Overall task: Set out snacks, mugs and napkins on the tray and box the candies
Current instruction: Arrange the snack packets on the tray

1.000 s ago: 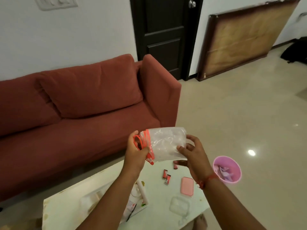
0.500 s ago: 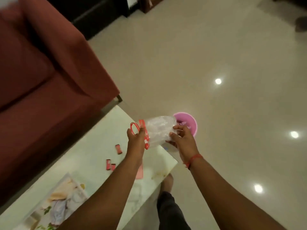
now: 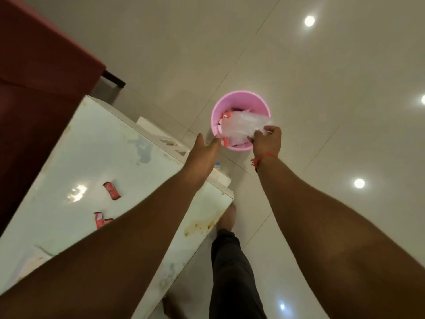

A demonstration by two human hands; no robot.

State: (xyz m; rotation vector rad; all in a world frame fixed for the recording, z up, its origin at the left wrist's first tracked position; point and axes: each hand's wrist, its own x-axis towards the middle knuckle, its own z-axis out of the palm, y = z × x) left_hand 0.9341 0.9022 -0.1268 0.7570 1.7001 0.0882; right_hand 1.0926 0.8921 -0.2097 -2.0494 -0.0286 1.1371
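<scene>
On the left, the white bench (image 3: 96, 157) carries the candies (image 3: 111, 190) still to be boxed: one red wrapped piece lies alone near the middle, and two more sit touching each other just beside the left forearm, so three show in all; an arm may hide others. No box, tray, mug or napkin is in view.

The left hand (image 3: 202, 153) hovers near the bin's near rim, its grip open with fingers spread and holding nothing. The one pink bin (image 3: 240, 119) stands on the floor just past the bench's far corner. The right hand (image 3: 266, 139) has its grip closed on one end of the single clear plastic bag (image 3: 243, 127), whose red-edged mouth hangs inside the bin.

The step in hand looks like throwing away the empty bag. To do it well, I judge the right hand should push the bag down below the rim before letting go, since light film tends to spring back or drift out. The left hand is best kept clear of the rim.
</scene>
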